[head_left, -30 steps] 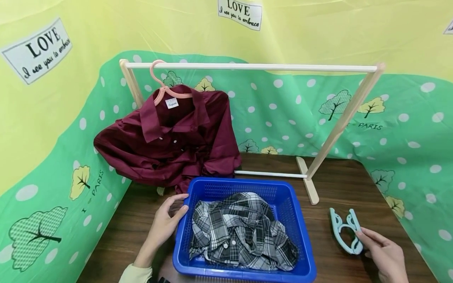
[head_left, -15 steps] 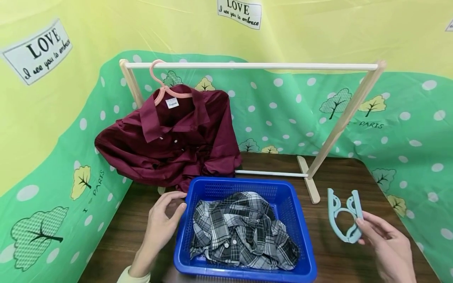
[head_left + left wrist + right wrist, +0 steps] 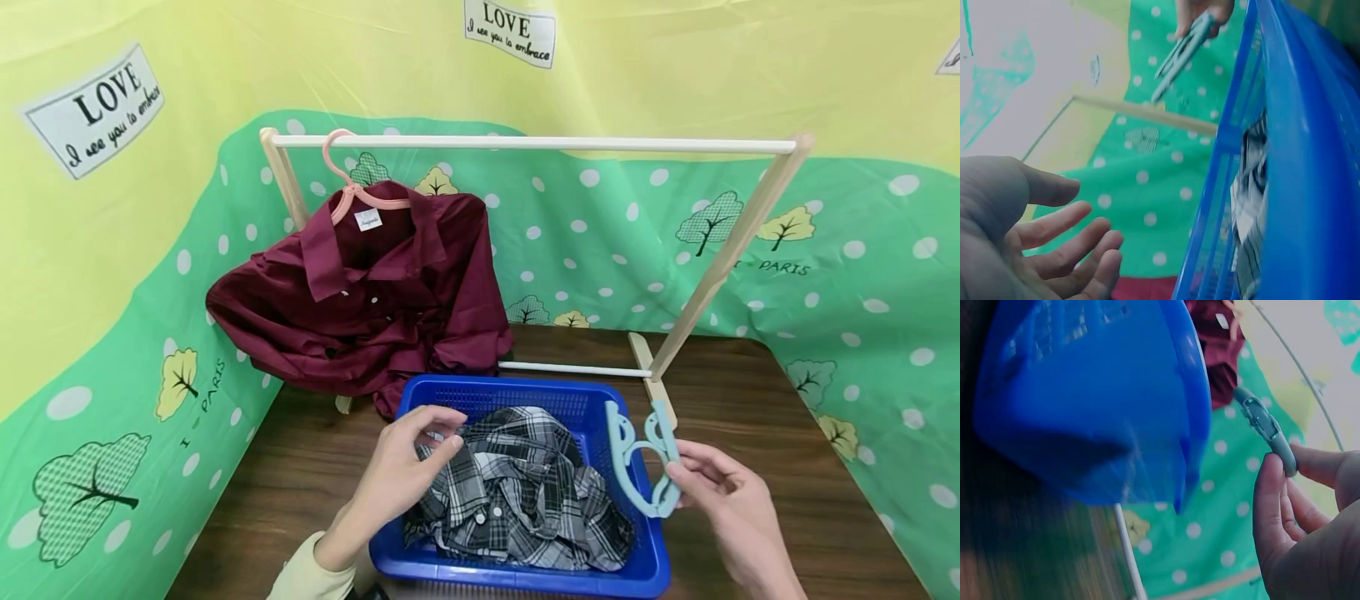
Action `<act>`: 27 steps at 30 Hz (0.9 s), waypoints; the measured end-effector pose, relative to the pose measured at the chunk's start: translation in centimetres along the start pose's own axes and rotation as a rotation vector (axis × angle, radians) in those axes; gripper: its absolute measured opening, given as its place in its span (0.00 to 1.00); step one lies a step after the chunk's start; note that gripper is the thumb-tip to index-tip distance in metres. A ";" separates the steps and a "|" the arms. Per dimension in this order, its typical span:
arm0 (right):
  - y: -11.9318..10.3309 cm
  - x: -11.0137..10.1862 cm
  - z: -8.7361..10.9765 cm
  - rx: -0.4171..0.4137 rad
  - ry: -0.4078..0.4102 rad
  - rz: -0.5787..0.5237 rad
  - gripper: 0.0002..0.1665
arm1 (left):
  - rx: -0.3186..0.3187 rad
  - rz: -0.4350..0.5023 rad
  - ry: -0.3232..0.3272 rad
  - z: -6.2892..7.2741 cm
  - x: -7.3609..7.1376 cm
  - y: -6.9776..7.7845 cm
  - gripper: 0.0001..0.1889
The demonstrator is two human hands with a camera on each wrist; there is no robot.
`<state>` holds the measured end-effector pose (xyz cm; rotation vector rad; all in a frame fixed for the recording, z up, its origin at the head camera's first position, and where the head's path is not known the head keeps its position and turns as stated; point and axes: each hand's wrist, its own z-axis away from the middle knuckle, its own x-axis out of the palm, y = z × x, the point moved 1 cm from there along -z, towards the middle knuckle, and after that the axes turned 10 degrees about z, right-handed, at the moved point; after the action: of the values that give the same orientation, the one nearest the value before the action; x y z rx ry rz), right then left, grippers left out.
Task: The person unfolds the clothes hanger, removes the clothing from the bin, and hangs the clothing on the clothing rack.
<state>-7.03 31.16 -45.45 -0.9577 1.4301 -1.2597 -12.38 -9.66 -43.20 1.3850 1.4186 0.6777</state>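
Pale-blue folding plastic hanger point(image 3: 620, 458), its two arms folded up side by side, is held over the right edge of the blue perforated plastic basket point(image 3: 517, 577); the right wrist view shows it apart from that rim. The right hand point(image 3: 731, 504) pinches one arm of it between thumb and fingers. The left hand point(image 3: 397, 462) holds nothing, its fingers loosely bent and parted, above the basket's left side and just beside the crumpled black, white and grey plaid shirt point(image 3: 517, 492). Judging by how things lie, the work looks about half done: a maroon button-up shirt point(image 3: 360, 325) already hangs from a pink plastic hanger point(image 3: 351, 190) at the left end of the white rail point(image 3: 540, 143), while the plaid shirt lies bunched in the basket with no hanger in it, and the pale-blue hanger has its arms yet to be spread. For moving, the rail offers a long bare stretch from the pink hook to the pale wooden upright point(image 3: 731, 254) at the right. The basket's far left corner sits close to the maroon shirt's lower folds, so lifting there could catch cloth; the dark wood-grain table point(image 3: 300, 467) gives more room on the right, short of the printed green and yellow fabric backdrop point(image 3: 630, 292).
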 end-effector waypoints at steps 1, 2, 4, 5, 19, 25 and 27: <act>-0.1 0.4 0.1 -0.003 -0.017 0.009 0.15 | -0.012 0.006 -0.031 -0.1 0.3 0.2 0.12; -0.2 0.8 0.1 -0.011 -0.036 0.014 0.15 | -0.027 0.013 -0.062 -0.2 0.5 0.4 0.11; -0.6 1.4 0.3 -0.014 -0.071 0.023 0.15 | -0.055 0.025 -0.122 -0.4 0.9 0.8 0.10; -0.8 1.6 0.3 -0.016 -0.086 0.028 0.15 | -0.063 0.025 -0.150 -0.6 1.1 1.0 0.10; -3.4 5.4 0.3 0.001 -0.198 0.095 0.14 | -0.136 0.071 -0.333 -3.9 2.8 2.4 0.15; -3.8 6.8 0.4 -0.045 -0.263 0.078 0.16 | -0.172 0.158 -0.364 -4.6 4.0 1.8 0.18; -3.8 7.0 0.6 -0.065 -0.282 0.074 0.16 | -0.171 0.202 -0.369 -4.6 4.3 1.7 0.17</act>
<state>-8.14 23.69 -42.84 -1.0698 1.2781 -0.9854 -15.19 -4.16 -41.24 1.4419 0.9193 0.6174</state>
